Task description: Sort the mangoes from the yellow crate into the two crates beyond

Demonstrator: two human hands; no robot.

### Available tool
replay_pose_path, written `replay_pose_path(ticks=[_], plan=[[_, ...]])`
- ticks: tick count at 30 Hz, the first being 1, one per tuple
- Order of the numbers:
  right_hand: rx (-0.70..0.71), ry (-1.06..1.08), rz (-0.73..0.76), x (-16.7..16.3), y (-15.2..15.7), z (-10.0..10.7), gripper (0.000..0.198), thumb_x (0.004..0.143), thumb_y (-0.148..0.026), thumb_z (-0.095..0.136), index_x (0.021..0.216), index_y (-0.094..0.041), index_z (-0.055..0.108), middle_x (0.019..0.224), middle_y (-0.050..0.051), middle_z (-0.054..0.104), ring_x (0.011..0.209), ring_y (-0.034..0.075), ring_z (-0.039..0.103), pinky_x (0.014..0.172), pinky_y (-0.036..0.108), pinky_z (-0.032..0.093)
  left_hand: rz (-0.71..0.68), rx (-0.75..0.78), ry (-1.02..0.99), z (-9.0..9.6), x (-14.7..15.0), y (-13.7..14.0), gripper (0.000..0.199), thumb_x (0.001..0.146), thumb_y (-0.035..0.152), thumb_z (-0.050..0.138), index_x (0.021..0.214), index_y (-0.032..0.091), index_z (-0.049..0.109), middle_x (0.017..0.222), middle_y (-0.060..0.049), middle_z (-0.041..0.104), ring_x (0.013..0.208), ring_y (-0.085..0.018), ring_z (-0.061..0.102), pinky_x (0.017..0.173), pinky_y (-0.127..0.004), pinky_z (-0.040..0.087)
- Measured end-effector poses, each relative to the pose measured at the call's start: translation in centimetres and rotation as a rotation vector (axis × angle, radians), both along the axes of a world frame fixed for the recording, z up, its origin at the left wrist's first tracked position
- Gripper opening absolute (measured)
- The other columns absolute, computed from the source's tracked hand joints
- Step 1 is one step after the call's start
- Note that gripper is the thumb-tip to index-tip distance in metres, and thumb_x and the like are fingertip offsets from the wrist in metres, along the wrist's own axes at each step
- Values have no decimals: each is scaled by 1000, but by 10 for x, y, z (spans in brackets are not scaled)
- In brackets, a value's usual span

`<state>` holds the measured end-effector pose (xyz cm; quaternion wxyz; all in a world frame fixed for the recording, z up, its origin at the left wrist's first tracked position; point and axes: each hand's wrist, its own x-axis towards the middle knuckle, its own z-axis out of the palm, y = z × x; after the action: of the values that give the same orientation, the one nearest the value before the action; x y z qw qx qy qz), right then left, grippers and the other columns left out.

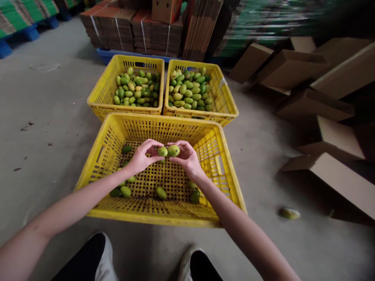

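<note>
Over the near yellow crate [158,221], the left hand [141,157] pinches a green fruit [162,151] and the right hand [189,159] another fruit [174,150], both probably light, firm, bruisable, best held around the middle.

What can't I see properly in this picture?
All in the head view:
Held fruits: far sides turned away.
Near crate: some fruit partly behind the left arm.
Back crates: top fruit hides what's below.
Floor fruit: markings blurred.
Shoes: cut off by the bottom edge.
</note>
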<state>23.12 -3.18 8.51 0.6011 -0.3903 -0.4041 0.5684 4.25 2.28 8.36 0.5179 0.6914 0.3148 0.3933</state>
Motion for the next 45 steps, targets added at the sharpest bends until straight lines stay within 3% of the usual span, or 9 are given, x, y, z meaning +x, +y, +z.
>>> replay_pose_path(ticks=[4, 7, 12, 19, 24, 27, 36, 41, 45], plan=[[-118, 15, 9, 0, -2, 1, 50, 61, -31, 89, 98, -25, 55, 92, -1, 74, 76, 17, 71, 74, 32, 59, -2, -188, 14, 9, 1, 1, 41, 68, 40, 82, 98, 17, 65, 89, -2, 64, 72, -12, 60, 67, -25, 49], [-237, 31, 133, -2, -4, 2, 49, 73, -52, 77, 105, -24, 52, 69, -3, 70, 55, 17, 68, 53, 29, 56, -81, -351, 35, 11, 2, 5, 48, 66, 60, 77, 82, 16, 65, 71, 0, 61, 60, -12, 56, 57, -24, 45], [-305, 18, 237, -7, -6, 3, 46, 77, -62, 69, 95, -21, 55, 59, -3, 66, 48, 17, 66, 47, 27, 54, -110, -552, 53, 2, 3, 9, 65, 61, 81, 64, 59, 16, 60, 56, -2, 58, 54, -13, 54, 56, -26, 45], [-440, 84, 90, -8, -2, 2, 40, 75, -57, 73, 80, -18, 62, 61, -1, 66, 46, 12, 60, 42, 21, 48, -110, -629, 10, 9, 6, 6, 53, 58, 64, 79, 71, 14, 68, 71, -2, 66, 61, -11, 56, 61, -23, 46], [-653, 297, -20, -5, 5, 5, 43, 91, -53, 58, 66, -18, 59, 52, 1, 63, 43, 10, 55, 41, 19, 45, -94, -732, -21, 13, 5, 4, 51, 56, 54, 86, 82, 13, 71, 76, -2, 69, 62, -10, 59, 65, -23, 49], [-700, 360, -38, -4, 7, 8, 48, 95, -52, 51, 63, -17, 58, 50, 2, 62, 40, 8, 52, 42, 18, 44, -68, -835, -22, 9, 3, 5, 50, 64, 58, 81, 80, 12, 71, 71, -4, 69, 60, -10, 61, 64, -23, 49], [-640, 343, -45, -7, 5, 6, 32, 83, -43, 72, 69, -19, 58, 57, -3, 62, 43, 8, 51, 42, 18, 43, -11, -1010, -64, 2, 4, 11, 49, 74, 60, 71, 67, 12, 67, 57, -2, 63, 48, -9, 56, 55, -21, 50], [-414, 141, -73, -8, 1, -3, 32, 65, -38, 86, 79, -22, 62, 66, -5, 62, 54, 10, 54, 47, 20, 43, -26, -1077, -60, 2, 4, 11, 47, 78, 59, 68, 68, 13, 66, 59, -2, 63, 49, -8, 57, 55, -20, 49], [-265, -3, -17, -8, -2, -7, 39, 64, -35, 86, 96, -24, 66, 78, -5, 65, 68, 11, 58, 65, 24, 48, -54, -1030, -57, 8, 4, 9, 40, 76, 53, 73, 75, 14, 65, 64, -1, 63, 55, -9, 57, 59, -22, 48]])
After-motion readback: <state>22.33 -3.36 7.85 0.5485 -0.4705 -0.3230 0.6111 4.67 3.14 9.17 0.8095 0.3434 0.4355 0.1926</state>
